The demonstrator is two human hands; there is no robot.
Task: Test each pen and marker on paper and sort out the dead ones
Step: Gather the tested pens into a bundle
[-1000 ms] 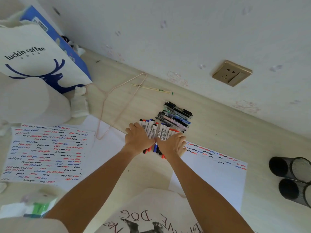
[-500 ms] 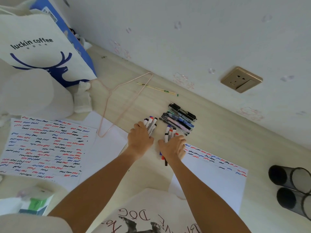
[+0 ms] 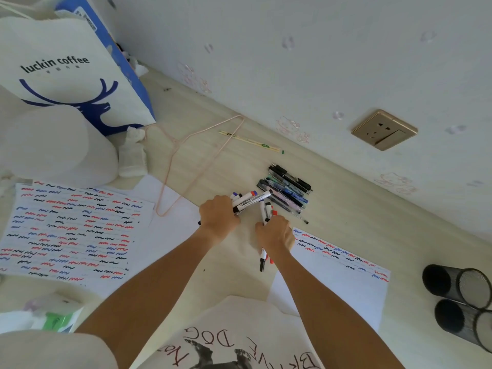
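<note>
Nearest the viewer, a printed cloth (image 3: 229, 339) lies under both bare forearms. Right hand (image 3: 275, 234): fingers curled tight around a bundle of whiteboard markers (image 3: 264, 255), round plastic barrels standing near upright, capped ends showing above and below the fist. Beside that fist lies a smooth white sheet (image 3: 332, 286), its far edge marked with short red, blue and black squiggles. Left hand (image 3: 218, 218): fingers wrapped around a second bundle of markers (image 3: 251, 201), white barrels fanning out beyond the knuckles toward the wall, one bearing a printed label. Left of that hand lies a flat sheet (image 3: 72, 233) densely covered in squiggles. Just beyond both sets of fingertips, a tight row of slim dark pens (image 3: 288, 190) rests on the pale wood-grain floor (image 3: 346, 209). Further out lie a thin pink wire hanger (image 3: 186, 169) and a paper bag (image 3: 66, 73).
</note>
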